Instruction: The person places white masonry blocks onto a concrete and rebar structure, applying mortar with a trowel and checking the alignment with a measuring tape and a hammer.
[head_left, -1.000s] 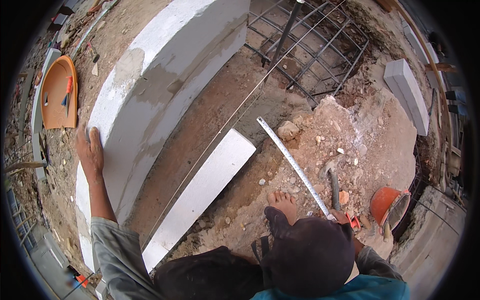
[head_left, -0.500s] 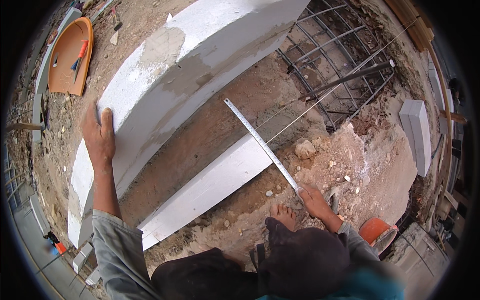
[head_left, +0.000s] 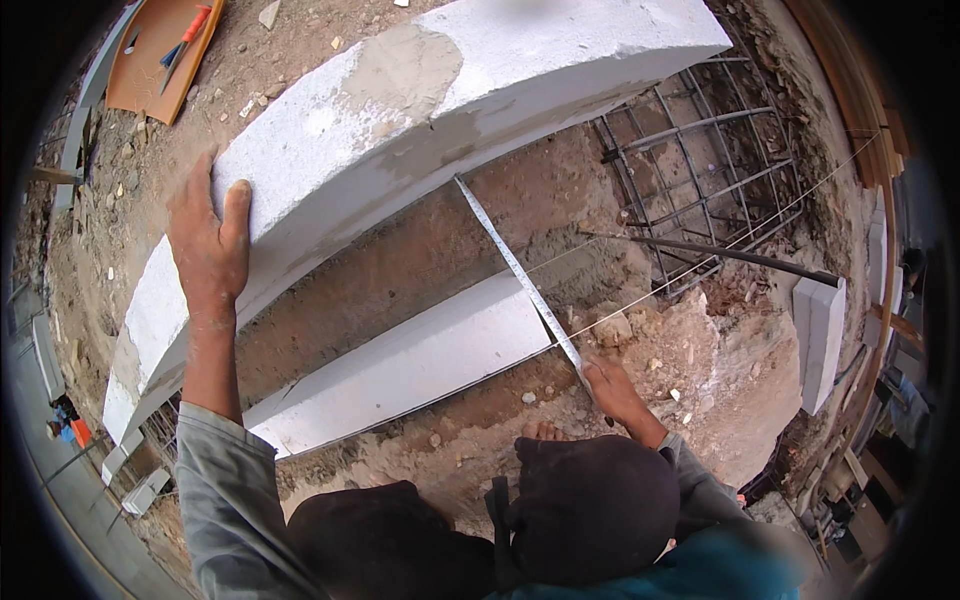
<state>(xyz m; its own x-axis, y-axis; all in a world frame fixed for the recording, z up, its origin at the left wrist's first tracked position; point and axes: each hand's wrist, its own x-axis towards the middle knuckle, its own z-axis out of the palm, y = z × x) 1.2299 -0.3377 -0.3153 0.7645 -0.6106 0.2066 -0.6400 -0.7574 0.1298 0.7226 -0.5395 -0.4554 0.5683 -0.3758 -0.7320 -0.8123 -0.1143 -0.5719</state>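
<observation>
My left hand (head_left: 210, 235) rests on the far edge of a white block wall (head_left: 300, 165), thumb apart from the fingers and nothing held. Grey mortar smears its top and near face. Held in my closed right hand (head_left: 620, 395) is a long silver ruler (head_left: 515, 262) with markings. It crosses the end of a low row of white blocks (head_left: 400, 360) and the soil gap (head_left: 400, 260). Its far tip reaches the wall's near face, though I cannot tell whether they touch. A string (head_left: 640, 302) runs from near the row's end toward the right.
A rebar cage (head_left: 710, 175) lies in the pit at the right, with a dark bar (head_left: 740, 258) beside it. An orange basin piece (head_left: 150, 60) holds a red-handled tool (head_left: 185, 48) at far left. Loose white blocks (head_left: 818, 340) stand at right; broken concrete (head_left: 740, 390) is nearer.
The ruler's far tip has moved to the wall's near face, and my right hand has drawn slightly nearer the row. My left hand stays on the wall. The whole view has shifted.
</observation>
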